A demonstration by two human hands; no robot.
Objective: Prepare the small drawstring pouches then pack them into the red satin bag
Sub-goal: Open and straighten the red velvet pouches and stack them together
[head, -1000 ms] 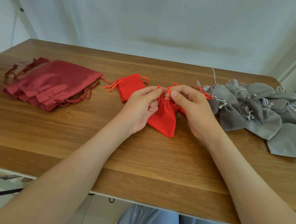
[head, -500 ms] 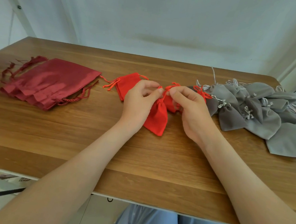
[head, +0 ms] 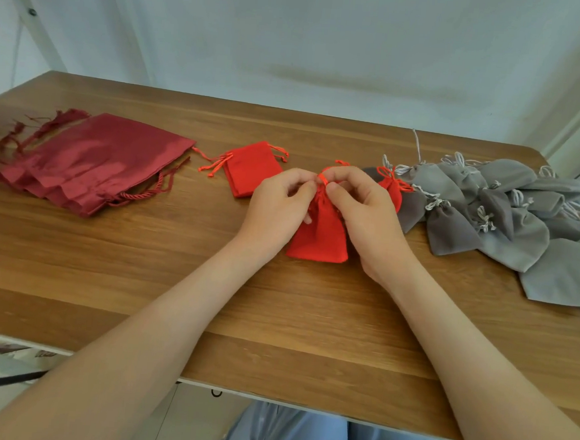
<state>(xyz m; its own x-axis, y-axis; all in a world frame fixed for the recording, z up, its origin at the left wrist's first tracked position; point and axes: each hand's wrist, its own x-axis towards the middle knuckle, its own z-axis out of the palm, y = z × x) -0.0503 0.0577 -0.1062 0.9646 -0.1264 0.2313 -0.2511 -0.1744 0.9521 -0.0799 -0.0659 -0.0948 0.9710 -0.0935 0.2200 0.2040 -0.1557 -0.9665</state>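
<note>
The small red pouch (head: 318, 235) is sitting mid-tabletop (head: 276, 304), swinging square to the near edge now, neck bunching tighter. Left hand (head: 275, 208) and right hand (head: 368, 211) are pinching its drawstring (head: 321, 179), fingers (head: 307, 188) narrow. The red satin bag (head: 93, 161) is waiting at the far-left corner, so I judge packing not yet begun.

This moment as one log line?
left hand: pinches drawstring | right hand: pinches drawstring | item: small red fabric drawstring pouch | dark red satin bag: flat, untouched, left

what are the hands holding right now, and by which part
Both the left hand and right hand pinch the small red drawstring pouch at its cinched neck, on the drawstring; its body rests on the table.
</note>
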